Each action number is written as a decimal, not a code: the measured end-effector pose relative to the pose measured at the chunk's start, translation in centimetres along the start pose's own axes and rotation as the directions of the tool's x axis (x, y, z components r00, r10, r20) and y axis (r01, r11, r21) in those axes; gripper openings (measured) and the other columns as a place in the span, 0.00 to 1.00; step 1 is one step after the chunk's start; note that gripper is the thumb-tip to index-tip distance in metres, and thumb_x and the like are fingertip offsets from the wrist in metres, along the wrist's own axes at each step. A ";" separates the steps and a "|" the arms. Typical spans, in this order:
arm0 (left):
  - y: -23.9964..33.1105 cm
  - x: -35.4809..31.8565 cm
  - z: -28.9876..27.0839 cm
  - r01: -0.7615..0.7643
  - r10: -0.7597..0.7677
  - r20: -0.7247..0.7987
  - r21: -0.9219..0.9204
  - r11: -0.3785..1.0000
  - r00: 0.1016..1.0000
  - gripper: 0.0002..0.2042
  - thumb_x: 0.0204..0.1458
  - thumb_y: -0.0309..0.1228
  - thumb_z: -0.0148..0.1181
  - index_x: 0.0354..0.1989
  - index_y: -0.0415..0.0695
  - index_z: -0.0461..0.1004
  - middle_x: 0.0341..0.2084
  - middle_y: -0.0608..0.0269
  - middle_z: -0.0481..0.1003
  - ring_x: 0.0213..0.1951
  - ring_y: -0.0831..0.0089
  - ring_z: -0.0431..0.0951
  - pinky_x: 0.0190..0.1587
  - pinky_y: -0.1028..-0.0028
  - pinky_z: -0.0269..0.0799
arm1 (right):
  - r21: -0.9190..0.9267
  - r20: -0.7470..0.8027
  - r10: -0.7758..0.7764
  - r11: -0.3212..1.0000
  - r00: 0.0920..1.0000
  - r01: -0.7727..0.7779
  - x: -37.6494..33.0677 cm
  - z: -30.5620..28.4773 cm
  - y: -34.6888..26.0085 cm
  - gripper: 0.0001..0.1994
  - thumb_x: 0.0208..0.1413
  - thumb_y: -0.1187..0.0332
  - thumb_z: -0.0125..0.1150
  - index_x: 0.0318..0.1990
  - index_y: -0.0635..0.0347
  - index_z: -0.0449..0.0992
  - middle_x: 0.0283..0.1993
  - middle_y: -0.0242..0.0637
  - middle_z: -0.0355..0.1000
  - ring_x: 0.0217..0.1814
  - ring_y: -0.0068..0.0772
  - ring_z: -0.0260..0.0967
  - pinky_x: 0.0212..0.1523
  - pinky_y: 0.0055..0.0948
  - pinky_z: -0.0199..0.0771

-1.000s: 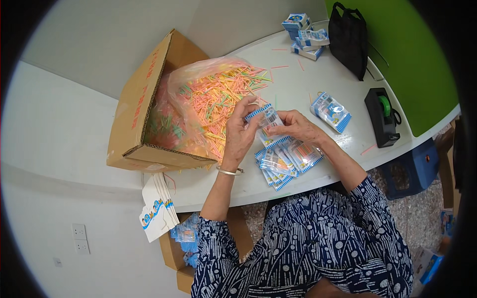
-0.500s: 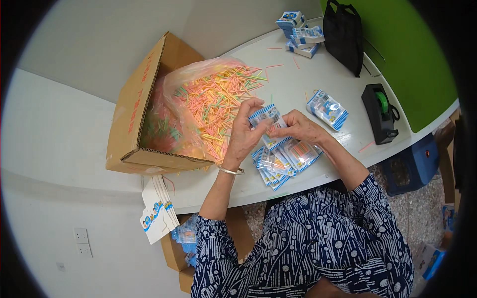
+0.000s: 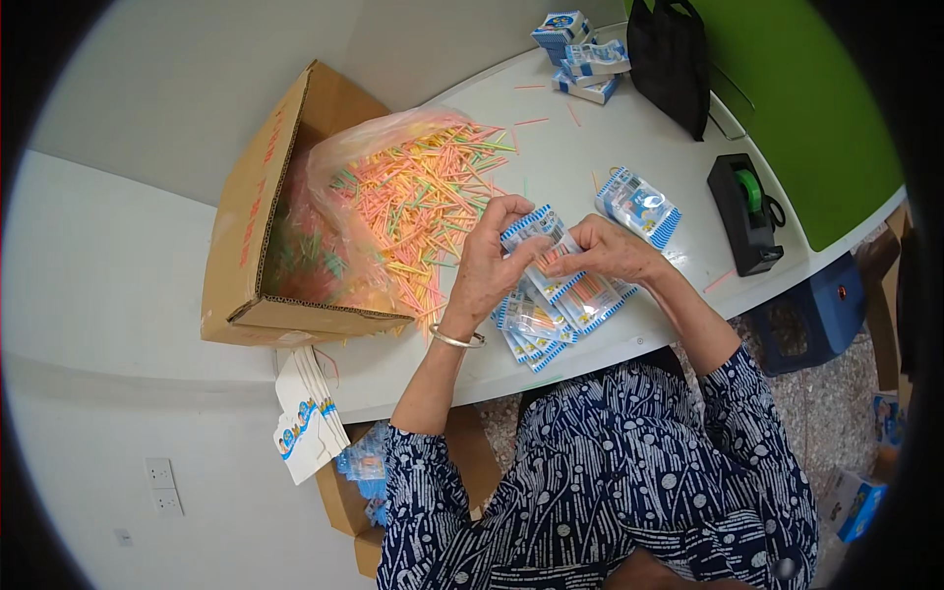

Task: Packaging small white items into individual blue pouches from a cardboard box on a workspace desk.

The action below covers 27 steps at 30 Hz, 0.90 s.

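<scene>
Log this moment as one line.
left hand: holding packet | right hand: holding same packet | beneath: packet pile | person's left: open box, colored sticks at its mouth

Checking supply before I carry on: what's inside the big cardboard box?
Inside the cardboard box, a translucent plastic bag holds thin pink, yellow and green sticks, some spilling out. Deeper in, plastic blurs the colours; the box's bottom is covered.

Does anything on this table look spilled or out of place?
The cardboard box lies on its side, and pastel sticks spill from its plastic liner onto the table. Several lie apart from the rest, including a pink stick beside the black tape dispenser. That looks untidy, though perhaps intended.
</scene>
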State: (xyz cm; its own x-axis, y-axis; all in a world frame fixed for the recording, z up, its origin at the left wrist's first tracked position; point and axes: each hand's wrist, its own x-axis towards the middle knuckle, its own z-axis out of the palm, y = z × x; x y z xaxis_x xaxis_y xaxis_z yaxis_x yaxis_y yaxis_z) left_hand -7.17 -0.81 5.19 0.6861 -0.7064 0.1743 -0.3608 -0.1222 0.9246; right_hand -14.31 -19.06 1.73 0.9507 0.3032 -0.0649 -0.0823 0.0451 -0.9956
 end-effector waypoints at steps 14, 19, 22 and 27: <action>0.3 0.5 1.8 -0.046 0.046 -0.002 0.077 0.996 0.999 0.18 0.46 0.21 0.57 0.46 0.38 0.62 0.36 0.61 0.70 0.44 0.74 0.73 0.44 0.77 0.69 | -0.032 -0.037 0.028 0.999 0.999 -0.029 -1.0 -1.2 0.2 0.17 0.46 0.57 0.68 0.33 0.65 0.81 0.25 0.31 0.75 0.26 0.14 0.66 0.30 0.19 0.65; 0.3 0.7 1.9 -0.096 0.094 0.035 0.065 0.993 0.995 0.17 0.47 0.20 0.58 0.45 0.38 0.62 0.36 0.64 0.69 0.41 0.79 0.71 0.42 0.80 0.69 | -0.102 -0.030 0.138 0.985 0.990 -0.140 -2.0 -1.5 -0.7 0.18 0.46 0.56 0.68 0.34 0.65 0.80 0.25 0.31 0.75 0.26 0.13 0.64 0.29 0.19 0.64; 0.1 0.3 2.0 0.015 -0.014 0.079 -0.011 1.000 0.997 0.17 0.47 0.21 0.60 0.44 0.38 0.63 0.36 0.64 0.70 0.40 0.78 0.72 0.42 0.80 0.69 | -0.162 -0.016 0.034 0.986 0.999 -0.037 -2.6 -2.4 -0.8 0.19 0.46 0.56 0.67 0.33 0.67 0.79 0.25 0.30 0.74 0.27 0.14 0.64 0.30 0.19 0.64; -0.8 -1.8 3.5 0.163 -0.180 0.061 0.216 0.963 0.982 0.18 0.47 0.28 0.62 0.45 0.36 0.66 0.41 0.59 0.71 0.43 0.71 0.71 0.45 0.73 0.68 | -0.636 -0.656 -0.410 0.752 0.633 -0.172 -4.0 -7.8 2.6 0.21 0.44 0.58 0.66 0.40 0.67 0.75 0.39 0.38 0.70 0.41 0.34 0.66 0.43 0.29 0.67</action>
State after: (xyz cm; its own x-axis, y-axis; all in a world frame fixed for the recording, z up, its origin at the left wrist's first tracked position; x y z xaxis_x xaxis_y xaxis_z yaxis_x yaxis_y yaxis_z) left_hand -10.33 -1.82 2.95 0.6998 -0.7142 -0.0159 -0.3720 -0.3833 0.8454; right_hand -15.95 -27.62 -1.12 0.8322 -0.4511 0.3225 -0.0354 -0.6235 -0.7810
